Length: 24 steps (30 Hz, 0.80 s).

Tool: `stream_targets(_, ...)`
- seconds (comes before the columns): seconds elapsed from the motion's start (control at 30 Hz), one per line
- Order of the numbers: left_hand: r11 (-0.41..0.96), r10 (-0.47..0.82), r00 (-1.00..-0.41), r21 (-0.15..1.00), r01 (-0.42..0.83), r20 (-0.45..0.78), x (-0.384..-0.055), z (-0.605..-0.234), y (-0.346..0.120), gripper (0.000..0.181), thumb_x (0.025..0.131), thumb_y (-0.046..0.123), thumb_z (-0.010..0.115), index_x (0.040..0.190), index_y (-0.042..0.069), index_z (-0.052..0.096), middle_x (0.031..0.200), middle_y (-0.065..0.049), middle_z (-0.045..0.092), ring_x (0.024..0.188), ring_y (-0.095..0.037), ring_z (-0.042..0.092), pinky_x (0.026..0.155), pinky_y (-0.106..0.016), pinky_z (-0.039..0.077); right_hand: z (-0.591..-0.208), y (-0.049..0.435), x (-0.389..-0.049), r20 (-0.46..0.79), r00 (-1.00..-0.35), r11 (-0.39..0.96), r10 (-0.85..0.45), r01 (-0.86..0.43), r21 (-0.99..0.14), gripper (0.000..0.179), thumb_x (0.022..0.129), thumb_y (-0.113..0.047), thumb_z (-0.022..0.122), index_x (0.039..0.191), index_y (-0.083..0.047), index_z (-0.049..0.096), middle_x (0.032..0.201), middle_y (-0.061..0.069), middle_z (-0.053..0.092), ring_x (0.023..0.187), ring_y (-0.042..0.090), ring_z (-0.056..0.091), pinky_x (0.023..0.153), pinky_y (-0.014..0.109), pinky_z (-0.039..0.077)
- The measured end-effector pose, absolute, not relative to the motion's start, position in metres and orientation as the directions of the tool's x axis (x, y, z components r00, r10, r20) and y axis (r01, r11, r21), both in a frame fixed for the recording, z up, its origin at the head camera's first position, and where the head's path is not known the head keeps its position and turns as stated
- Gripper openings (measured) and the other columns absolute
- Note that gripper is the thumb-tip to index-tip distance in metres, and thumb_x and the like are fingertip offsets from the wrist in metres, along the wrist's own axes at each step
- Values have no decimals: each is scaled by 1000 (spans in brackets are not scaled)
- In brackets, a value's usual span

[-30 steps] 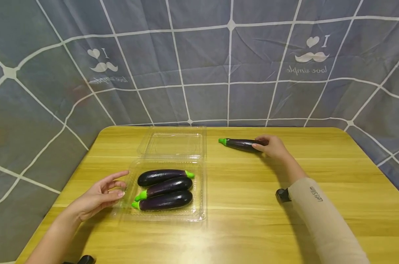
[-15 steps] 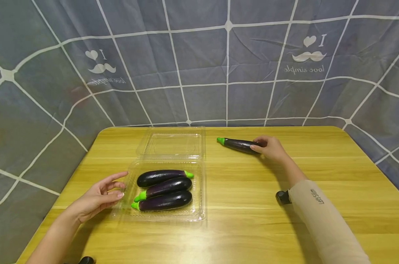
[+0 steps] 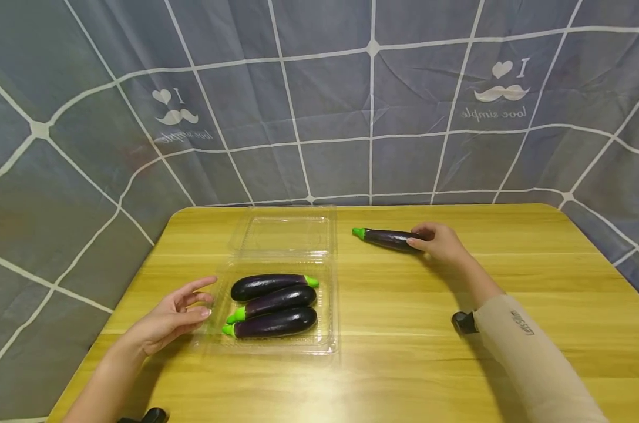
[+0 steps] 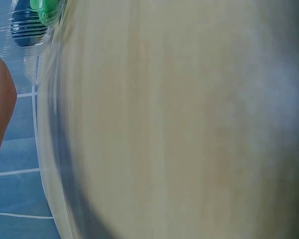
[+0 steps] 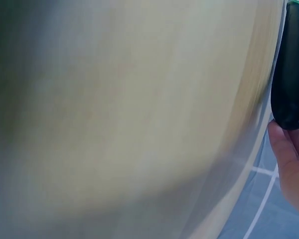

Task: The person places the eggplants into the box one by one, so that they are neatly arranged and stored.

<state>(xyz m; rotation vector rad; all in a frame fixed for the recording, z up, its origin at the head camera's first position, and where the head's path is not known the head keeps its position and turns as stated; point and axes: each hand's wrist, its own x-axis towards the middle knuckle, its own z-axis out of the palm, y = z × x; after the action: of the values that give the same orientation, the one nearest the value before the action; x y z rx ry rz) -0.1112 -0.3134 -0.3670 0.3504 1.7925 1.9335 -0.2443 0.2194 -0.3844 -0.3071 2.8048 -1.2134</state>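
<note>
At the table's back, my right hand grips the thick end of a dark purple eggplant between thumb and fingers. Its green stem end points left. In the right wrist view the fingers hold the rounded end of the eggplant. An opened clear plastic clamshell container lies left of centre, its lid folded back. Three more eggplants sit side by side in its base, stems pointing different ways. Beside the container's left edge, my left hand has loosely spread fingers; whether they touch the rim I cannot tell.
The wood-grain table ends at a grey gridded curtain behind and at both sides. Black wrist-worn devices show near both forearms. A beige sleeve covers the right forearm.
The head view has shifted slightly. My right hand and its eggplant have moved a little toward the container and the front. The left hand and the eggplants in the container look unchanged.
</note>
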Motion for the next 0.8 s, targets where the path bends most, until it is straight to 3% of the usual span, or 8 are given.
stream_targets(0.27, 38, 477, -864, 986, -161, -159, -108, -367, -314, 53, 93, -1, 51, 136, 28, 43, 112, -5, 45, 87, -8, 53, 71, -23, 49, -379, 218, -236, 34, -974, 657, -222, -175, -733, 44, 90, -26, 64, 118, 7, 57, 114, 24, 59, 105, 36, 55, 89, 47, 44)
stream_targets(0.57, 30, 499, -849, 983, -180, -171, -111, -367, -317, 57, 92, -1, 52, 143, 19, 35, 111, -7, 44, 82, -6, 52, 70, -20, 49, -373, 218, -223, 57, -975, 683, -213, -191, -705, 46, 90, -32, 62, 120, 3, 57, 114, 22, 60, 105, 37, 54, 85, 48, 45)
stream_targets(0.8, -2, 509, -849, 986, -169, -144, -111, -369, -318, 55, 93, -3, 50, 140, 24, 41, 111, -4, 46, 84, -6, 53, 71, -20, 49, -358, 211, -226, 70, -969, 665, -238, -215, -715, 46, 89, -32, 64, 120, 2, 58, 114, 20, 60, 105, 35, 54, 84, 46, 46)
